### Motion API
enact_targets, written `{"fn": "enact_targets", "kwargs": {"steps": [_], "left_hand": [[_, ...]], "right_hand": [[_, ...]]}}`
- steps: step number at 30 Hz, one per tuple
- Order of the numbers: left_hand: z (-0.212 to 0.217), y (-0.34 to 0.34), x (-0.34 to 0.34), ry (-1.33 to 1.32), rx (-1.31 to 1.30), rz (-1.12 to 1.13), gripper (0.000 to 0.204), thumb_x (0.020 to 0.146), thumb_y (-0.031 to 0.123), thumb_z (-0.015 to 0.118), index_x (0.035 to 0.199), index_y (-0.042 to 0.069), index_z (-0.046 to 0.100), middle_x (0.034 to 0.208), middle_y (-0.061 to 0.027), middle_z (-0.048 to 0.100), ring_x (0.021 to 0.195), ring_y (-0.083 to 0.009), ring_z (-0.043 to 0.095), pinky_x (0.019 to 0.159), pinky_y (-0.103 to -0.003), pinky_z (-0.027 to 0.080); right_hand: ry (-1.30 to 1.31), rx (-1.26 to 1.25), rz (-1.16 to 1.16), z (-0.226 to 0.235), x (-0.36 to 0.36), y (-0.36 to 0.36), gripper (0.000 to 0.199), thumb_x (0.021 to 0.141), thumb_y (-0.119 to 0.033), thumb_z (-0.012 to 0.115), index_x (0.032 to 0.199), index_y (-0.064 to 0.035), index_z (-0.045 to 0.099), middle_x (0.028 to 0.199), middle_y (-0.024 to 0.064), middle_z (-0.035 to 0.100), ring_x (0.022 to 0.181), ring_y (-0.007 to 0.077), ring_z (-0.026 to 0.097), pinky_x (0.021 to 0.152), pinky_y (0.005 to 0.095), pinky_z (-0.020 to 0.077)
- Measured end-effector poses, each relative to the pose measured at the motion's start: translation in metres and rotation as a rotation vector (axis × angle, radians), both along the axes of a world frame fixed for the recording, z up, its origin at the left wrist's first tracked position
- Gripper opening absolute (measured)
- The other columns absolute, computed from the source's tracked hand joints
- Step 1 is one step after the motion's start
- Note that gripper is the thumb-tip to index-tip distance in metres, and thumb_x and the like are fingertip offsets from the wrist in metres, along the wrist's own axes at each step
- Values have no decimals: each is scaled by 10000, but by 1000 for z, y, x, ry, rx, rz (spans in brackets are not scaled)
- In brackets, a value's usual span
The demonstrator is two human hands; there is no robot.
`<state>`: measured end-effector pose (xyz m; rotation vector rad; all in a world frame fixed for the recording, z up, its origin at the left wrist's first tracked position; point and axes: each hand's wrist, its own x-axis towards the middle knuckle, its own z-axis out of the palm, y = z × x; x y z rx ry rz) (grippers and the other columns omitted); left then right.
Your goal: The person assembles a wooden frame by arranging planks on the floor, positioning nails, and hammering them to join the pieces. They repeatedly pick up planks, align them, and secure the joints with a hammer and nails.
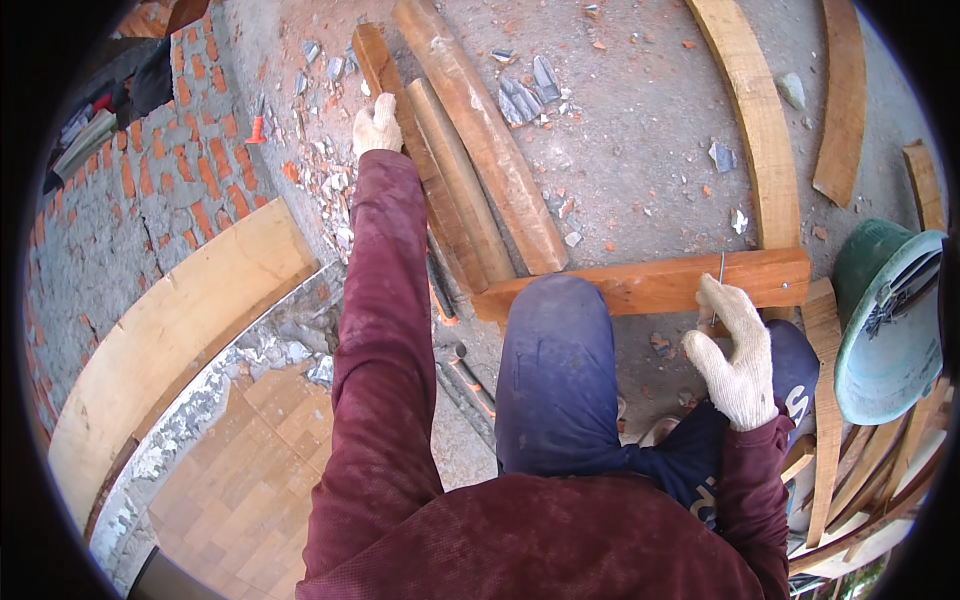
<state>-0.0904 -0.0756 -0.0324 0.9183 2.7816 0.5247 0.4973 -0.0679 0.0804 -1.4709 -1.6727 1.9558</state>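
My left hand, in a white knit glove, reaches far out to the top end of a narrow wooden plank lying on the concrete floor and rests on it. My right hand, also gloved, pinches a thin nail upright against a reddish wooden board that lies crosswise in front of my knees. The board's right end overlaps a long pale plank. My blue trouser knee covers the board's left part.
Two thicker planks lie beside the narrow one. A brick wall with a leaning pale board stands at left. A green hard hat rests at right among wood strips. Brick chips and rubble litter the floor.
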Motion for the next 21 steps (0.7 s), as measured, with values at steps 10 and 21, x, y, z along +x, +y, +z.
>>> {"fn": "enact_targets", "kwargs": {"steps": [10,21], "left_hand": [[15,28,39,194,-101,30,747,820,584,748,1137,-88,675,1072,-290,722,1037,-406,704,946,-454,518],[10,23,43,-89,153,-107,685,902,408,759,1391,-7,518,1192,-185,699,1010,-303,700,924,-402,541]], "right_hand": [[12,-17,0,1,0,0,643,780,-194,789,1340,74,620,1165,187,670,962,259,647,877,357,530],[2,-28,26,1,4,4,653,790,-210,773,1366,54,613,1176,194,671,981,265,655,904,371,531]]}}
